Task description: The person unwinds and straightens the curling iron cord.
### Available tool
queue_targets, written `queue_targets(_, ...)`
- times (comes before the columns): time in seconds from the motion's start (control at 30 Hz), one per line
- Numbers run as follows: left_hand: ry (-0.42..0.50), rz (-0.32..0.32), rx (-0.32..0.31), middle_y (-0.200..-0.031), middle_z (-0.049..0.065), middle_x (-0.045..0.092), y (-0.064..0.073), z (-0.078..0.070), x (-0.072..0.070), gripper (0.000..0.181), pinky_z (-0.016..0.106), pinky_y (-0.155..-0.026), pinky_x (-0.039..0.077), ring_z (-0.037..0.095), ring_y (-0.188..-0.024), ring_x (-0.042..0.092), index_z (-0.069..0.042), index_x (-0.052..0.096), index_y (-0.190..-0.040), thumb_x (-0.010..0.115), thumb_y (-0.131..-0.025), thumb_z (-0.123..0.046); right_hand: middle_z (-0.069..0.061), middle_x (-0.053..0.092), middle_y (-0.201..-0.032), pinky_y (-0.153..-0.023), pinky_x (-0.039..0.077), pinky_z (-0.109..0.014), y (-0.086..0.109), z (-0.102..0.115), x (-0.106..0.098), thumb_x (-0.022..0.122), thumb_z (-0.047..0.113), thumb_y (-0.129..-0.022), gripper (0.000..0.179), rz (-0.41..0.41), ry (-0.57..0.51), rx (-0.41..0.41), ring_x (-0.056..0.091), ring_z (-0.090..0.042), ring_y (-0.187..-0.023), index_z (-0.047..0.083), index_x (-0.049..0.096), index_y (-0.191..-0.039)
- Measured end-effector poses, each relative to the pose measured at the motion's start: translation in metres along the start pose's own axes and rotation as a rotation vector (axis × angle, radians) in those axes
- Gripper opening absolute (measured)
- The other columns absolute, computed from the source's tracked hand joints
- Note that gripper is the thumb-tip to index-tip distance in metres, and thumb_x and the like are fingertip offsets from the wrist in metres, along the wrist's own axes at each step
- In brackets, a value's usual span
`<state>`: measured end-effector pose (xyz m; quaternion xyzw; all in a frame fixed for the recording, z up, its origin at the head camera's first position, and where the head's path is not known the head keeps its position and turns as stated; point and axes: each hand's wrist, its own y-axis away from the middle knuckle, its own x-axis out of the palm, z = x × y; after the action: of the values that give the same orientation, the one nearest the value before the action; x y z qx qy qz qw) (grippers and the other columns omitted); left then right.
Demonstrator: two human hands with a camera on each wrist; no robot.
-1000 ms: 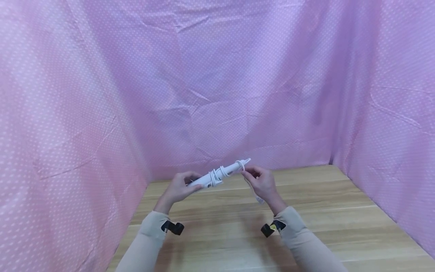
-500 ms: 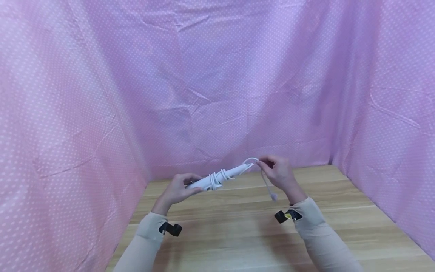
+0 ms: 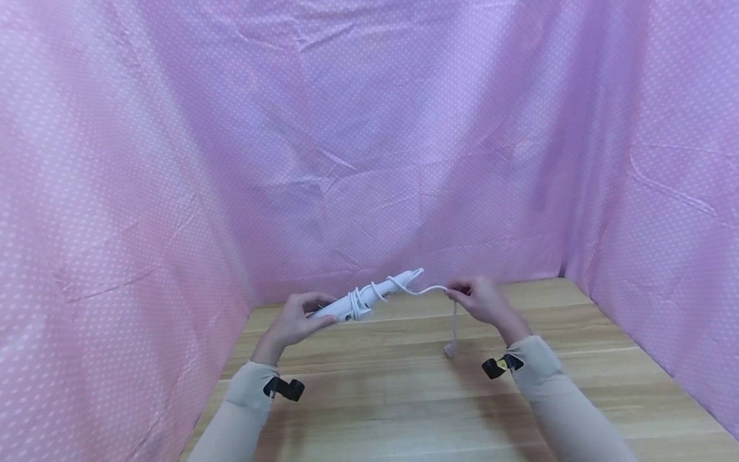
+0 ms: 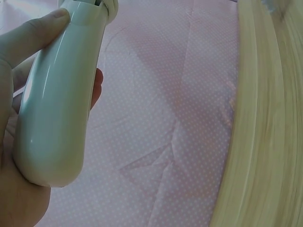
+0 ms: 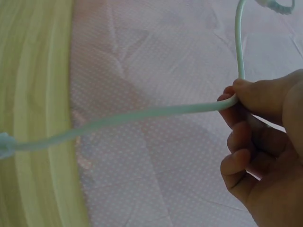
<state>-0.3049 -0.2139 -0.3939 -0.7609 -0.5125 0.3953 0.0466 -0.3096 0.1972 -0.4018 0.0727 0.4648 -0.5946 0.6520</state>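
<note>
A white, rod-shaped corded appliance [image 3: 339, 310] is held aslant above the table, its narrow end up to the right; its exact kind is unclear. My left hand [image 3: 294, 319] grips the thick, rounded end, which fills the left of the left wrist view with the thumb [image 4: 40, 35] along it. White cord [image 3: 424, 290] winds in several turns round the body and runs off near the narrow end. Thumb and fingertips of my right hand [image 3: 479, 300] pinch this cord, also in the right wrist view. Beyond the pinch, the cord's free end hangs with a pale plug [image 3: 450, 350].
Beneath both hands lies a wood-grain table [image 3: 392, 410]. Pink dotted cloth [image 3: 381, 160] hangs behind it and along both sides. Each wrist carries a small black camera, the left one [image 3: 284, 388] and the right one [image 3: 502, 366].
My right hand has moved right, drawing cord away from the narrow end. The stretch between hand and appliance is longer, and the plug hangs lower. My left hand has shifted slightly left.
</note>
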Motion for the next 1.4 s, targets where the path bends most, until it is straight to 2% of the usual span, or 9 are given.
queue_targets(0.2,-0.011,-0.059,0.010,-0.096,0.011,0.073,-0.003,0.002,0.000,0.026,0.027,-0.072,0.058,0.017,-0.082,0.069,-0.005,0.072,-0.103,0.081,-0.080,-0.012,0.007,0.067,-0.075,-0.059,0.050,-0.022,0.012,0.000,0.011,0.069,0.011,-0.090,0.006,0.125,-0.051,-0.057,0.057,-0.002,-0.065,0.008,0.074,-0.092)
queue_targets(0.43,-0.091,-0.102,-0.043,-0.095,0.011,0.073,-0.002,0.005,-0.001,0.029,0.025,-0.064,0.055,0.015,-0.075,0.067,-0.006,0.072,-0.103,0.082,-0.079,-0.018,0.004,0.071,-0.081,-0.065,0.053,-0.021,0.022,0.006,0.005,0.070,0.006,-0.088,0.006,0.171,-0.124,-0.201,0.059,0.002,-0.073,0.011,0.073,-0.087)
queue_targets(0.53,-0.141,-0.103,-0.073,-0.093,0.009,0.073,-0.001,0.007,-0.001,0.030,0.025,-0.062,0.054,0.013,-0.071,0.066,-0.007,0.072,-0.102,0.083,-0.078,-0.021,0.002,0.072,-0.080,-0.062,0.051,-0.020,0.025,0.009,-0.004,0.071,0.002,-0.086,0.007,0.140,-0.152,-0.253,0.058,0.002,-0.072,0.009,0.073,-0.088)
queue_targets(0.63,-0.175,-0.081,-0.109,-0.092,0.007,0.073,0.000,0.008,0.001,0.030,0.025,-0.060,0.054,0.012,-0.070,0.065,-0.009,0.072,-0.102,0.083,-0.078,-0.024,0.000,0.071,-0.077,-0.058,0.049,-0.020,0.025,0.013,-0.016,0.073,-0.002,-0.083,0.011,0.061,-0.156,-0.318,0.058,0.001,-0.069,0.008,0.074,-0.088)
queue_targets(0.8,-0.188,0.027,-0.164,-0.092,0.002,0.072,0.003,0.008,0.003,0.030,0.025,-0.065,0.055,0.012,-0.075,0.065,-0.012,0.072,-0.102,0.082,-0.078,-0.029,0.001,0.068,-0.071,-0.055,0.046,-0.018,0.021,0.016,-0.037,0.075,-0.010,-0.076,0.020,-0.072,-0.127,-0.406,0.057,-0.002,-0.064,0.008,0.074,-0.085)
queue_targets(0.93,-0.164,0.115,-0.149,-0.093,-0.002,0.072,0.008,0.006,0.004,0.031,0.028,-0.072,0.056,0.012,-0.082,0.066,-0.015,0.072,-0.102,0.082,-0.078,-0.031,-0.003,0.069,-0.071,-0.052,0.045,-0.017,0.016,0.014,-0.052,0.075,-0.012,-0.074,0.018,-0.183,-0.091,-0.364,0.055,0.000,-0.062,0.004,0.073,-0.084)
queue_targets(1.13,-0.054,0.189,-0.085,-0.095,-0.002,0.072,0.012,0.010,0.006,0.031,0.034,-0.078,0.057,0.015,-0.085,0.067,-0.015,0.073,-0.103,0.082,-0.078,-0.030,-0.015,0.070,-0.073,-0.051,0.045,-0.013,0.012,0.002,-0.064,0.073,-0.004,-0.082,0.007,-0.336,-0.048,-0.162,0.054,0.003,-0.061,-0.003,0.073,-0.088)
queue_targets(1.27,-0.016,0.203,-0.032,-0.099,0.002,0.072,0.013,0.005,0.004,0.031,0.032,-0.080,0.057,0.015,-0.086,0.067,-0.011,0.072,-0.105,0.082,-0.079,-0.024,-0.016,0.071,-0.074,-0.053,0.043,-0.009,0.011,-0.008,-0.066,0.074,0.001,-0.083,0.008,-0.396,0.012,-0.083,0.053,0.008,-0.061,-0.002,0.074,-0.090)
queue_targets(1.4,0.020,0.173,0.022,-0.098,0.007,0.073,0.012,-0.007,-0.001,0.030,0.032,-0.077,0.057,0.018,-0.083,0.068,-0.007,0.072,-0.106,0.082,-0.079,-0.016,-0.016,0.072,-0.077,-0.055,0.043,-0.008,0.010,-0.018,-0.063,0.074,0.005,-0.084,0.009,-0.398,0.020,-0.026,0.053,0.008,-0.063,-0.001,0.074,-0.090)
